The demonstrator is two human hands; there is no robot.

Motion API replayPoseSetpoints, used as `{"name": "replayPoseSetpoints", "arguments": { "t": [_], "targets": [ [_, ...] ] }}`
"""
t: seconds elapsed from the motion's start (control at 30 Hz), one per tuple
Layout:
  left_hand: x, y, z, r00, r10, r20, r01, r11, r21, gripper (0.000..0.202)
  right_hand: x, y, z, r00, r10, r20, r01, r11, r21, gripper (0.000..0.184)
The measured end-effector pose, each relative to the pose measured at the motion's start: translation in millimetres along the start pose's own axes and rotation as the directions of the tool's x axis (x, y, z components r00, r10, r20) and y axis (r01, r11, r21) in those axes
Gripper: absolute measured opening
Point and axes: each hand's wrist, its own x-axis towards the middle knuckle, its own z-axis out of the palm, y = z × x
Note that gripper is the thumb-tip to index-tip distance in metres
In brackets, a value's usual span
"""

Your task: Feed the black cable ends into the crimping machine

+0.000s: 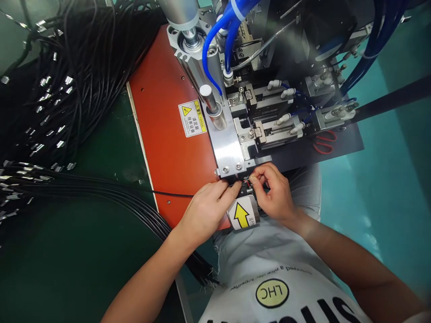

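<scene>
My left hand (205, 208) and my right hand (274, 190) meet at the front edge of a metal machine (232, 148). Both pinch the end of a thin black cable (175, 194) at a small fixture (245, 188) with red wire tips showing between the fingers. The cable runs left from my left hand across the orange plate (164, 134). Just below the fingers sits a small block bearing a yellow arrow label (243, 214).
A big pile of black cables with metal plug ends (50, 112) covers the green table at the left; a bundle (101, 188) runs toward me. Blue air hoses (218, 40) loop over the machine. Red-handled scissors (325, 142) lie on the dark plate at right.
</scene>
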Motion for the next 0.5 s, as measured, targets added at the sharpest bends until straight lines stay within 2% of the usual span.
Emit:
{"name": "replayPoseSetpoints", "arguments": {
  "t": [0.5],
  "targets": [
    [1.6,-4.3,-5.3,0.998,-0.036,0.06,0.041,0.996,-0.083,0.037,-0.9,-2.9,4.4,0.998,0.068,-0.016,-0.067,0.997,0.041,0.005]
  ]
}}
